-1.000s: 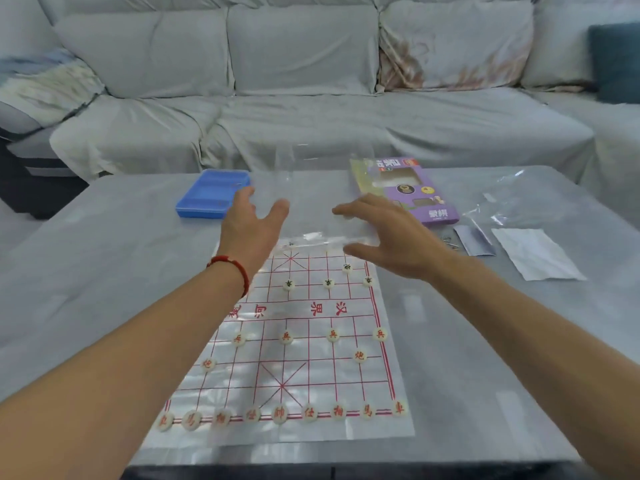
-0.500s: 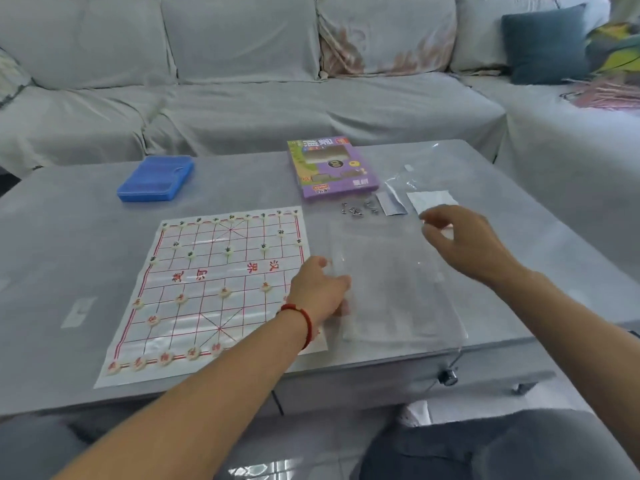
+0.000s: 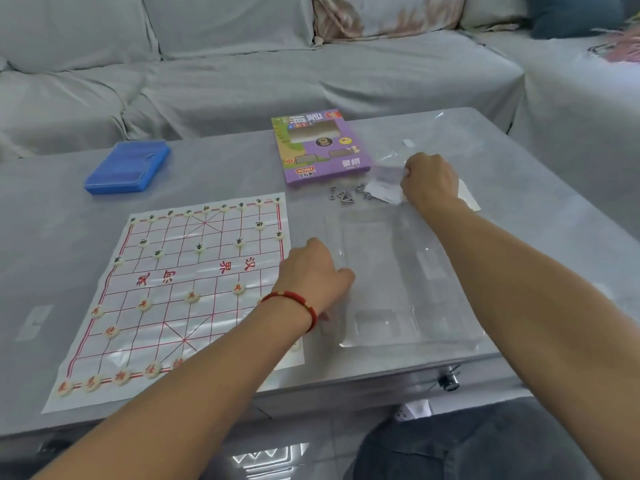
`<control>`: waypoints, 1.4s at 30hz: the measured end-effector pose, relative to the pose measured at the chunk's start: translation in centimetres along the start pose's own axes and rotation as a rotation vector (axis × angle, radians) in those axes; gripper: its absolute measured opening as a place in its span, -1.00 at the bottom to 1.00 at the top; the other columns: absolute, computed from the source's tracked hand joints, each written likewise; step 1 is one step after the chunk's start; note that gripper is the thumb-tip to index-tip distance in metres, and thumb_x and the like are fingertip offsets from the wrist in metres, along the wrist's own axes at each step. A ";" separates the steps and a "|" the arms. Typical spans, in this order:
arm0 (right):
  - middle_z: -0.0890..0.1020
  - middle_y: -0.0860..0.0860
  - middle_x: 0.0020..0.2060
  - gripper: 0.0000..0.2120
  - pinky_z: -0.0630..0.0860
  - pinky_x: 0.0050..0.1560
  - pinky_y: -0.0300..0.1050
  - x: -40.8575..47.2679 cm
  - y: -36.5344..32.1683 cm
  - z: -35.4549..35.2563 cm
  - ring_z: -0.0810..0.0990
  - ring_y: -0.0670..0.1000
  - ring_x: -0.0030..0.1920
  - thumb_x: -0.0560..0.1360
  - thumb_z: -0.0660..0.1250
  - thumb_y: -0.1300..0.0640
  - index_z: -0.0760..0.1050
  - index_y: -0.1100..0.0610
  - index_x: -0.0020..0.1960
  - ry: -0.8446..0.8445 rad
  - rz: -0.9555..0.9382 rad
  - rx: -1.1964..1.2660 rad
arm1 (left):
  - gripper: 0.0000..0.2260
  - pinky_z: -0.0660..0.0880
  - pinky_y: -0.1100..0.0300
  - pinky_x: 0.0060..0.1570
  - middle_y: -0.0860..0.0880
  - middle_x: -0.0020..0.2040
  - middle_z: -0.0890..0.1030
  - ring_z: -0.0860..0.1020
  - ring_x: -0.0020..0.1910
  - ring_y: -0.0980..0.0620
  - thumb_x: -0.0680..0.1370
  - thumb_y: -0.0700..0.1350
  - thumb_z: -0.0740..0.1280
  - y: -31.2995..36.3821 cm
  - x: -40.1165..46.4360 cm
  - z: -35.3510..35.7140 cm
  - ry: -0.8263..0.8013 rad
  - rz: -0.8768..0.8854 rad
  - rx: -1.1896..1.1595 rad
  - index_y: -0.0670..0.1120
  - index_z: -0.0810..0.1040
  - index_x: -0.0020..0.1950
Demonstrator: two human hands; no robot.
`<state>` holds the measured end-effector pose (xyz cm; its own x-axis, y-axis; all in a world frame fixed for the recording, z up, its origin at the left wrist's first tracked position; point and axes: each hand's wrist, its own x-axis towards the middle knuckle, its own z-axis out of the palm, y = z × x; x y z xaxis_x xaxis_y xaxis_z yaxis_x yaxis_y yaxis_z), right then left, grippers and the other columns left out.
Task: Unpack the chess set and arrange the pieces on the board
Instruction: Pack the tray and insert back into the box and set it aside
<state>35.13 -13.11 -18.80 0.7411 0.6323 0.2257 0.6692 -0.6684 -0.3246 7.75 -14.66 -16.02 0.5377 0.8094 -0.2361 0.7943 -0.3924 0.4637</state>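
Grey desk [image 3: 214, 168] surface carrying the unpacked chess set, seen from the head camera. Nearest the viewer, both bare forearms reach forward from the lower edge of the view. The left forearm runs diagonally up and to the right, crossing the near right corner of the board [image 3: 187, 292]; a red bracelet [image 3: 298, 304] circles its wrist. The left hand [image 3: 313, 271] lies knuckles up just beside the board's right edge, its grip curled onto the left rim of a clear plastic tray [image 3: 405, 282] that lies flat on the desk to the right of the board. The right forearm extends farther, passing above the tray. The right hand [image 3: 427, 181] sits beyond the tray's far edge, back of the hand up, its grip closed and pinching a small paper slip [image 3: 384, 185].

The board is a thin sheet with a red grid and red characters across its middle. Round cream chess pieces [image 3: 192, 296] stand on its line crossings: red-marked ones in the near half, dark-marked ones in the far half, with a full row along each end.

Beyond the board, small metal wire pieces [image 3: 343, 195] lie near the slip. A purple box [image 3: 320, 147] lies flat behind them, a blue plastic case [image 3: 128, 166] is well to its left, and a clear plastic wrapper [image 3: 443, 136] lies to its right. A grey-covered sofa [image 3: 242, 64] fills the background.
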 end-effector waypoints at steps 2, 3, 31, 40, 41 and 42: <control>0.60 0.15 -0.22 -0.86 0.38 -0.21 -0.05 -1.1 0.7 -1.8 0.59 0.28 -0.10 0.50 0.23 0.26 0.57 0.20 -0.13 0.125 -0.028 0.122 | -0.60 0.61 0.02 -0.11 -0.15 0.11 0.55 0.65 -0.16 -0.20 0.54 0.04 0.32 -0.2 0.3 -0.4 0.053 0.029 -0.013 -0.14 0.40 0.28; 0.60 0.12 -0.25 -0.85 0.39 -0.24 -0.05 -2.0 1.0 -2.8 0.58 0.25 -0.14 0.50 0.23 0.22 0.57 0.19 -0.15 0.183 -0.060 0.173 | -0.59 0.61 -0.02 -0.04 -0.15 0.13 0.55 0.65 -0.14 -0.20 0.54 0.04 0.32 -0.4 0.5 -0.6 0.083 0.050 0.000 -0.13 0.40 0.31; 0.68 0.09 0.07 -0.66 0.53 0.08 -0.05 0.5 -3.7 2.5 0.59 0.16 0.14 0.42 0.39 0.13 0.64 0.00 0.18 -0.342 -0.359 0.053 | -0.68 0.37 0.16 0.29 -0.05 0.38 0.53 0.47 0.35 -0.10 0.61 -0.08 0.34 3.2 18.8 -1.1 0.048 0.372 0.209 0.05 0.56 0.37; 0.64 0.15 -0.04 -0.76 0.55 0.02 -0.08 1.9 -3.6 2.6 0.59 0.18 0.08 0.36 0.42 0.27 0.61 -0.04 -0.10 -0.260 -0.352 0.076 | -0.79 0.45 0.23 0.00 -0.06 0.05 0.69 0.61 0.06 -0.07 0.51 -0.05 0.48 2.5 20.1 -1.6 0.084 0.490 0.322 -0.06 0.72 0.11; 0.65 0.15 -0.05 -0.79 0.54 0.03 -0.08 1.7 -3.5 2.4 0.58 0.17 0.09 0.37 0.42 0.27 0.64 0.00 -0.08 -0.239 -0.343 0.098 | -0.80 0.43 0.24 -0.01 -0.06 0.05 0.70 0.62 0.06 -0.07 0.52 -0.07 0.47 2.3 20.0 -1.8 0.078 0.516 0.344 -0.07 0.71 0.12; 0.67 0.13 -0.07 -0.82 0.54 0.05 -0.07 1.5 -3.3 2.1 0.58 0.15 0.10 0.38 0.42 0.26 0.67 0.05 -0.07 -0.211 -0.324 0.130 | -0.80 0.44 0.24 -0.01 -0.06 0.06 0.70 0.62 0.05 -0.07 0.52 -0.09 0.46 2.3 19.8 -2.0 0.072 0.541 0.364 -0.08 0.71 0.12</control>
<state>33.90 -9.10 -19.30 0.4567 0.8776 0.1461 0.8436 -0.3750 -0.3844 19.66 1.36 -17.97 0.8781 0.4784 0.0128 0.4687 -0.8650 0.1792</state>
